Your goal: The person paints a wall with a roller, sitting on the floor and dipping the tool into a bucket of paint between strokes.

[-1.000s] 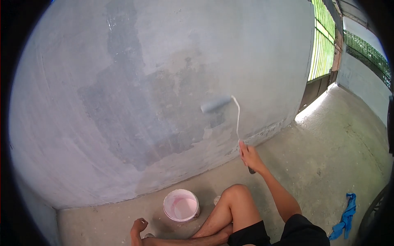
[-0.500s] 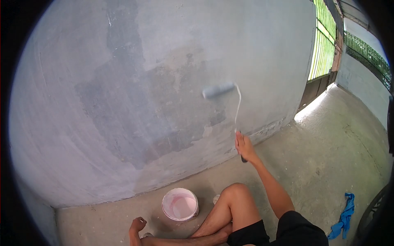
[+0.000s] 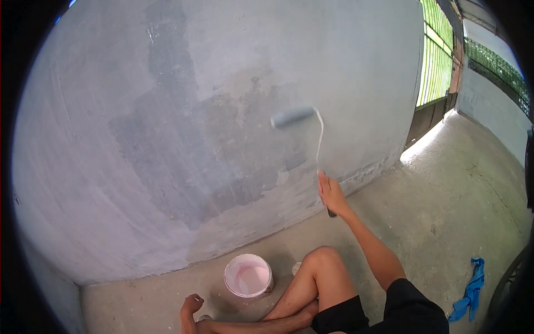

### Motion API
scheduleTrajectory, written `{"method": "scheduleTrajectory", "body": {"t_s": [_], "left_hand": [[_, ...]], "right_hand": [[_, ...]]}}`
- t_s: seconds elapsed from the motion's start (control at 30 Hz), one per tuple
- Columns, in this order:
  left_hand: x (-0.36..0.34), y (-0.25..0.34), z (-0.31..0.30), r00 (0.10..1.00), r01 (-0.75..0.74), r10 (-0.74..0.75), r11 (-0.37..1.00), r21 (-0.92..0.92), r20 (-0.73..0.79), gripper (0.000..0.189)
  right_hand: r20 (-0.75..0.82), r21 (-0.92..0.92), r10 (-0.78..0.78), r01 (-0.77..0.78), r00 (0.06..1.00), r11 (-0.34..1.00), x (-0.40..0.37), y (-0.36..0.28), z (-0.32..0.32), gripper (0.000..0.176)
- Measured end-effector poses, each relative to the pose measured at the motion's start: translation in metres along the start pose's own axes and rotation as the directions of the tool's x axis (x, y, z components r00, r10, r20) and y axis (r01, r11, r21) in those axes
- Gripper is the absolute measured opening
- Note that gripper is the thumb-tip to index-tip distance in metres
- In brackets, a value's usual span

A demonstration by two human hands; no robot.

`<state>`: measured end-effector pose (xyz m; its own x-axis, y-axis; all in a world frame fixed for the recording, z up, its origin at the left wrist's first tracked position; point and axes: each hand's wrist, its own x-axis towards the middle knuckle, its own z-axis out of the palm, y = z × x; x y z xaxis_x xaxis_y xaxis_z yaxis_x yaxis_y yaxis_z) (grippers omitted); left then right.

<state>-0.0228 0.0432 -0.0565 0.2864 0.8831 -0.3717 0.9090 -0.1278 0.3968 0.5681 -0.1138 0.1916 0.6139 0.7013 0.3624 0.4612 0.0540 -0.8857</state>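
Observation:
My right hand (image 3: 331,193) is wrapped round the dark handle of a paint roller (image 3: 293,117). The roller's grey-blue sleeve lies against the wall (image 3: 356,67), at the right side of a darker, damp-looking patch. A thin white wire frame bends down from the sleeve to the handle. Low in the view, my left hand (image 3: 192,303) rests near my bent leg with its fingers loosely curled in, and nothing shows in it. Just right of that hand, a white bucket (image 3: 227,276) with pale pink paint inside stands on the floor.
My crossed legs (image 3: 325,273) are close to the bucket. A blue cloth (image 3: 469,292) lies on the concrete floor (image 3: 423,222) at right, beside part of a dark wheel (image 3: 509,278). Beyond the wall's right end is a slatted gate (image 3: 436,55).
The roller and my right hand have moved slightly up the wall. My left hand keeps its place beside the bucket, and the whole view has shifted a little.

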Motion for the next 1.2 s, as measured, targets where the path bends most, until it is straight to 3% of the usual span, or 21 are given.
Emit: {"method": "scheduleTrajectory", "body": {"t_s": [0.07, 0.13, 0.27, 0.4, 0.47, 0.57, 0.7, 0.77, 0.97, 1.07, 1.2], "left_hand": [[0.001, -0.004, 0.002, 1.0, -0.023, 0.023, 1.0, 0.017, -0.011, 0.027], [-0.002, -0.005, 0.001, 0.999, -0.033, 0.034, 0.999, 0.037, -0.023, 0.027], [-0.001, -0.004, 0.001, 0.997, -0.064, 0.065, 0.997, 0.041, -0.045, 0.025], [-0.004, 0.0, -0.002, 0.998, -0.053, 0.053, 0.998, 0.015, -0.023, 0.026], [-0.005, 0.003, -0.003, 0.999, -0.043, 0.044, 0.999, 0.021, -0.031, 0.026], [-0.008, 0.009, -0.006, 0.999, -0.036, 0.037, 0.999, 0.03, -0.024, 0.027], [-0.004, 0.001, -0.002, 0.999, -0.036, 0.037, 0.998, 0.061, -0.02, 0.027], [-0.002, -0.002, 0.0, 0.999, -0.042, 0.043, 0.997, 0.07, -0.015, 0.028], [-0.001, -0.004, 0.001, 0.999, -0.045, 0.046, 0.995, 0.092, -0.015, 0.029], [0.001, -0.007, 0.002, 0.999, -0.035, 0.037, 0.995, 0.092, -0.016, 0.028], [-0.005, 0.003, -0.003, 1.0, 0.01, -0.01, 0.999, 0.037, 0.01, 0.026]], "right_hand": [[0.003, 0.044, -0.009, 0.009, 1.0, 0.999, 0.015, -0.038, -0.004, 0.062], [0.127, 0.225, 0.094, -0.121, 0.987, 0.967, 0.023, -0.057, -0.007, 0.06], [0.04, 0.184, 0.032, -0.039, 0.999, 0.982, 0.011, -0.022, 0.008, 0.058], [0.007, -0.022, 0.006, -0.006, 1.0, 1.0, -0.03, 0.054, 0.011, 0.062], [0.081, -0.15, 0.09, -0.077, 0.993, 0.986, -0.054, 0.083, 0.0, 0.062], [0.12, -0.201, 0.167, -0.141, 0.979, 0.969, -0.083, 0.135, -0.011, 0.062], [0.154, -0.181, 0.29, -0.262, 0.944, 0.948, -0.095, 0.129, -0.021, 0.062], [0.218, -0.047, 0.423, -0.423, 0.88, 0.905, -0.092, 0.124, -0.022, 0.061], [0.158, 0.078, 0.22, -0.234, 0.963, 0.969, -0.06, 0.084, -0.005, 0.055], [0.132, 0.152, 0.207, -0.226, 0.969, 0.962, -0.048, 0.058, 0.0, 0.056], [0.064, 0.037, 0.052, -0.055, 0.997, 0.998, -0.052, 0.077, -0.001, 0.057]]}}
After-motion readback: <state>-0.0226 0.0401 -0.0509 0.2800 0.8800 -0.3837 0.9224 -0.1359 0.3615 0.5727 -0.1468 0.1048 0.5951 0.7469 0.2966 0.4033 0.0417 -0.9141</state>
